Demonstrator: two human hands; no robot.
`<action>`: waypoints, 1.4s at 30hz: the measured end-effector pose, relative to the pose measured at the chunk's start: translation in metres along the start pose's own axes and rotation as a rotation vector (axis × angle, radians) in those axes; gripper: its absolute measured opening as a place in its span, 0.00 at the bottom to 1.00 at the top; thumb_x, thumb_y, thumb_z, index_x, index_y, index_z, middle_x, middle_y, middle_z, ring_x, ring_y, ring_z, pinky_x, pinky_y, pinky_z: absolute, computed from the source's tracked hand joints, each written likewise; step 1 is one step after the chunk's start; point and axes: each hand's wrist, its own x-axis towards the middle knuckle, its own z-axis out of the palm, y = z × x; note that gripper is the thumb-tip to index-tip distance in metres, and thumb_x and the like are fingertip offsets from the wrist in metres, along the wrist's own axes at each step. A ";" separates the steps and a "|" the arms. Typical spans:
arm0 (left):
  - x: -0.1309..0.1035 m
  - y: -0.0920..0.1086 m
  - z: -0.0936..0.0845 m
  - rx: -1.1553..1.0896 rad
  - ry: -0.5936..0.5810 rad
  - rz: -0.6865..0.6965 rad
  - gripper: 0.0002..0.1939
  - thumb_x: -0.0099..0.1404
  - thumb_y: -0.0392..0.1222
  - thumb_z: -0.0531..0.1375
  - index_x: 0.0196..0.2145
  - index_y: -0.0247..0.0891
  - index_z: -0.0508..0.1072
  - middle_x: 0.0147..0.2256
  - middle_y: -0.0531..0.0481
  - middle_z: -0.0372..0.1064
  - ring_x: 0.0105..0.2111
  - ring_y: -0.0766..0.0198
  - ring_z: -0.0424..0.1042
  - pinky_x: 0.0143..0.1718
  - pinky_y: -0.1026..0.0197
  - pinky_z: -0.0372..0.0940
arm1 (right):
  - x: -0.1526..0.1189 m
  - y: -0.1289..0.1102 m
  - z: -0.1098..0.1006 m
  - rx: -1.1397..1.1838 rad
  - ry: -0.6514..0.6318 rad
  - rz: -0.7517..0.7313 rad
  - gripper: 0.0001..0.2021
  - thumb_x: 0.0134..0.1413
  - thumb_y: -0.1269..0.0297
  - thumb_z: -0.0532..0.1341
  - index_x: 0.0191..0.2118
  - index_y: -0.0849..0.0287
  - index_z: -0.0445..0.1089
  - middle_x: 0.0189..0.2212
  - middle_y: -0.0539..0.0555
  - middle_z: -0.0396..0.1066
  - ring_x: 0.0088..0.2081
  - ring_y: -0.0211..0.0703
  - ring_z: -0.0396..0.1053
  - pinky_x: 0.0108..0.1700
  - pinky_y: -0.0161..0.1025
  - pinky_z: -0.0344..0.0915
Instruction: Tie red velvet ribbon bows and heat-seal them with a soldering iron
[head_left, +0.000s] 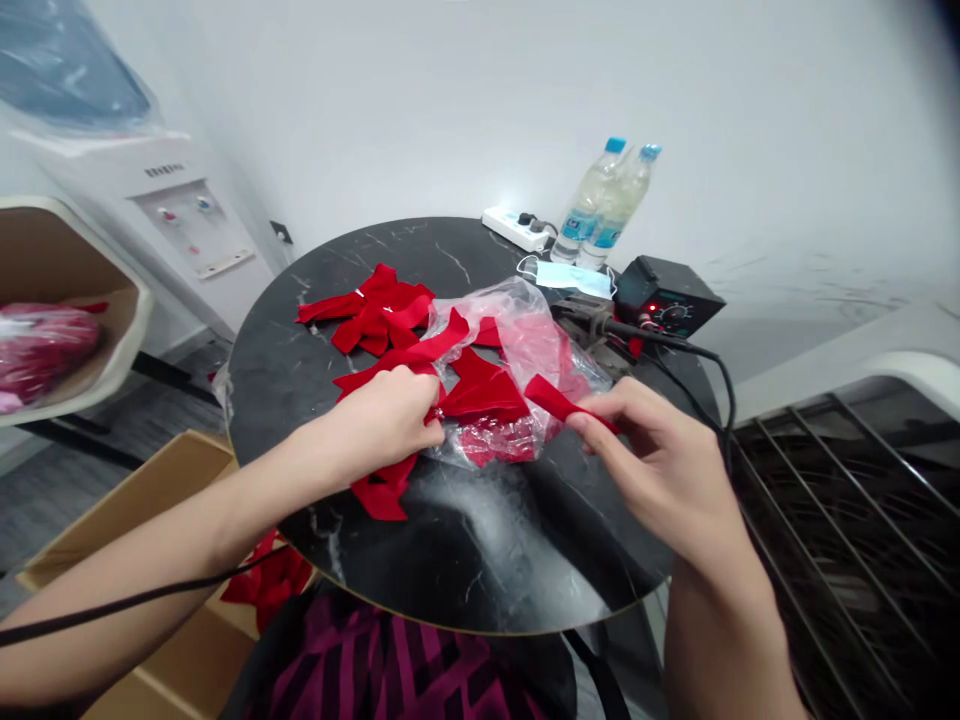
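My left hand (405, 410) is closed around a red velvet ribbon, whose tails (382, 490) hang out below the fist and spread to its upper side. Between thumb and fingers, my right hand (652, 455) pinches a short red ribbon strip (555, 398) whose free end points up and left. A clear plastic bag (529, 320) with red velvet pieces (484, 390) in and on it lies between the hands. Just beyond my left hand is a pile of red velvet bows (386, 305) on the table.
On the round black marbled table (480, 540) stand two water bottles (589, 210), a power strip (515, 228), a face mask (574, 278) and a soldering station (667, 300) with a black cable. A cardboard box (172, 490) holding red bows sits below left; a water dispenser (187, 210) stands behind.
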 end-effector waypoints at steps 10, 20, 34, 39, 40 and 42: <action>-0.021 -0.030 -0.016 -1.087 -0.122 -0.072 0.10 0.68 0.45 0.59 0.35 0.40 0.80 0.36 0.47 0.81 0.34 0.58 0.79 0.33 0.61 0.71 | -0.035 -0.044 0.050 0.418 -0.090 0.307 0.06 0.66 0.60 0.64 0.39 0.55 0.77 0.30 0.49 0.78 0.30 0.38 0.76 0.35 0.32 0.71; -0.034 -0.001 -0.003 -1.310 -0.143 0.147 0.35 0.57 0.37 0.74 0.61 0.45 0.73 0.50 0.44 0.81 0.44 0.54 0.83 0.47 0.55 0.80 | -0.011 -0.031 0.058 0.371 -0.105 0.324 0.08 0.61 0.59 0.69 0.41 0.56 0.81 0.30 0.51 0.81 0.30 0.42 0.79 0.36 0.36 0.75; -0.038 -0.001 0.001 -1.202 0.232 0.105 0.07 0.61 0.41 0.72 0.38 0.48 0.87 0.34 0.54 0.84 0.33 0.59 0.85 0.39 0.66 0.80 | 0.004 -0.046 0.056 0.450 -0.157 0.310 0.05 0.61 0.62 0.69 0.42 0.53 0.81 0.31 0.49 0.81 0.30 0.38 0.78 0.36 0.33 0.74; -0.037 -0.009 -0.003 -1.181 0.160 0.049 0.09 0.64 0.48 0.70 0.40 0.43 0.85 0.32 0.51 0.84 0.32 0.58 0.84 0.37 0.63 0.79 | 0.001 -0.044 0.056 0.400 -0.135 0.333 0.06 0.62 0.60 0.68 0.40 0.56 0.80 0.30 0.51 0.80 0.29 0.40 0.77 0.34 0.35 0.72; -0.034 -0.013 -0.002 -1.107 0.133 0.028 0.12 0.65 0.51 0.69 0.40 0.42 0.85 0.31 0.50 0.83 0.31 0.58 0.83 0.35 0.62 0.78 | -0.001 -0.041 0.056 0.354 -0.110 0.331 0.06 0.62 0.60 0.68 0.39 0.56 0.79 0.30 0.51 0.79 0.28 0.39 0.76 0.34 0.35 0.72; -0.028 -0.021 0.005 -0.831 0.094 -0.001 0.17 0.65 0.57 0.67 0.39 0.40 0.83 0.31 0.48 0.82 0.30 0.56 0.81 0.32 0.59 0.74 | -0.005 -0.036 0.057 0.244 -0.076 0.332 0.06 0.63 0.60 0.67 0.39 0.56 0.78 0.30 0.50 0.79 0.29 0.39 0.76 0.36 0.36 0.71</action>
